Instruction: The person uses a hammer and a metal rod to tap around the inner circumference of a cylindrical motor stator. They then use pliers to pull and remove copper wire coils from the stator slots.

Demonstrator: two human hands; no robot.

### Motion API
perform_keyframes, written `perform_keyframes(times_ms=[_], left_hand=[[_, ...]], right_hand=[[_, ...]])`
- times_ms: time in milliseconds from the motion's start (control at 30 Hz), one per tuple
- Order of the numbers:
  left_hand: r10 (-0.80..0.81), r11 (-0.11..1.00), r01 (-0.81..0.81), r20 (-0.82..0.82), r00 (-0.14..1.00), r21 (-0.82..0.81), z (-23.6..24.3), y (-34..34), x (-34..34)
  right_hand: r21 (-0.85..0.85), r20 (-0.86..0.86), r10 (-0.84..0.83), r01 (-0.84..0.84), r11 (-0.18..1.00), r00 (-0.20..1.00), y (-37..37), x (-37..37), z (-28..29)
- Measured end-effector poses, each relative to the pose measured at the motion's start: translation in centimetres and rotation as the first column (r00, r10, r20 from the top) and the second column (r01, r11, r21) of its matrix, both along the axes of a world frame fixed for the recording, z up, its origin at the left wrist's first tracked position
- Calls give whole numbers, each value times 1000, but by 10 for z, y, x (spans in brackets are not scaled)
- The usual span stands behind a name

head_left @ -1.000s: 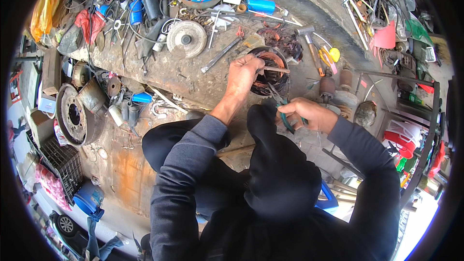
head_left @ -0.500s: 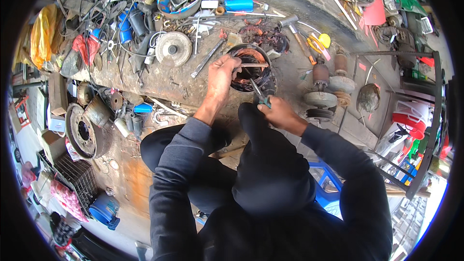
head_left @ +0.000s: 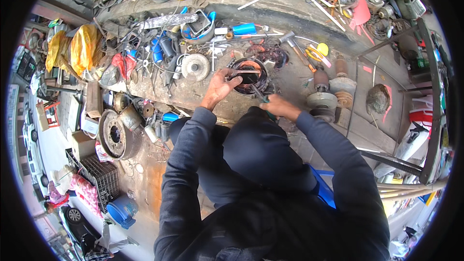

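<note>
A motor stator (head_left: 250, 64), a dark ring with copper windings inside, stands on the concrete in front of me. At its left side my left hand (head_left: 221, 87) is closed on a thin flat brown strip (head_left: 249, 71), which reaches across the stator's opening. The left thumb lies along the near side, over the rim. My right hand (head_left: 282, 107) is closed round the green handle of a pointed metal hand tool (head_left: 257, 93). Its tip points up and left at the stator's near rim. Whether the tool is pliers or scissors is hard to make out.
A hammer (head_left: 296, 48) and yellow-handled scissors (head_left: 315, 54) lie to the right of the stator. Motor rotors (head_left: 321, 79) stand farther right. A round metal disc (head_left: 195, 67) lies at the left, amid tangled wires and scrap. Behind the stator is a dark wire heap (head_left: 275, 55).
My view has tilted, so more of the far ground shows. The left thumb now sits nearer the stator's rim. Both hands stay at the stator with the strip and the tool.
</note>
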State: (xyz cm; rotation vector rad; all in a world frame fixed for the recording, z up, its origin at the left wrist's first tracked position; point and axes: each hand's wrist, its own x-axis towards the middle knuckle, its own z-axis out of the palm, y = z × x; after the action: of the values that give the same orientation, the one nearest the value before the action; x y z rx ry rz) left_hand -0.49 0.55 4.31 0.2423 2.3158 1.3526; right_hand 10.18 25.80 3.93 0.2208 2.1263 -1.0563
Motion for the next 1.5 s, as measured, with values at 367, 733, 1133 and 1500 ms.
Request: perform_keyframes(times_ms=[367, 733, 1133, 1500], left_hand=[[210, 938, -283, 323, 923, 200, -63, -3, -37], [178, 941, -238, 247, 953, 240, -103, 4, -21], [395, 910, -396, 33, 918, 126, -104, 25, 26], [-2, 996, 66, -693, 721, 66, 26, 37, 39]], right_hand=[[-216, -47, -716, 692, 688, 697, 17, -7, -83], [-72, -334, -579, 592, 802, 744, 35, -52, -103], [109, -357, -74, 120, 987, 931, 56, -181, -110], [-146, -373, -420, 394, 907, 827, 81, -91, -25]])
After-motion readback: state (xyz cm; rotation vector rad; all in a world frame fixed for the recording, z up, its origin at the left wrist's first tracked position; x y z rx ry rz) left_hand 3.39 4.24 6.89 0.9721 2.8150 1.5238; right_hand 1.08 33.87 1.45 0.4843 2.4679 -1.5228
